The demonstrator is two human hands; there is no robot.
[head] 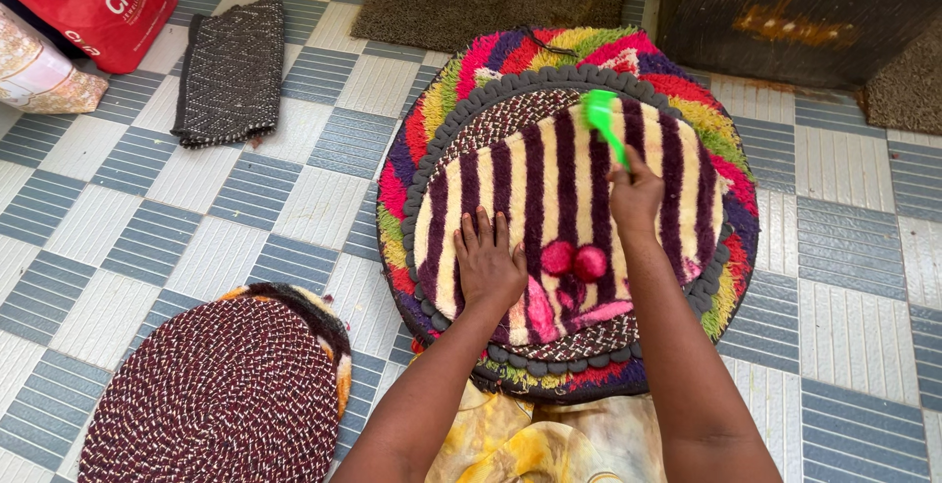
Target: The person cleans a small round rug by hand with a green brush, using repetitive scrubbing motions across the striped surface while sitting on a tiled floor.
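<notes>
I have the striped mat (549, 198) on top of a stack of round mats, lying on a braided mat with a grey scalloped edge (461, 110), which in turn sits on a shaggy multicoloured mat (706, 120), all on the tiled floor (324, 198). My right hand (633, 193) is closed around the handle of a green brush (603, 120), whose head rests on the far part of the striped pile. My left hand (486, 262) lies flat and open on the near edge, fingers spread, pinning the mat down. To brush well, I judge the strokes should run along the stripes with the pile, short and firm, while the flat hand keeps the mat from sliding on the one below; pressing near the brushed patch would hold it tighter. Off to the near left lies a maroon braided mat (216, 395), farther away a folded dark mat (231, 71) and a red bag (98, 2).
</notes>
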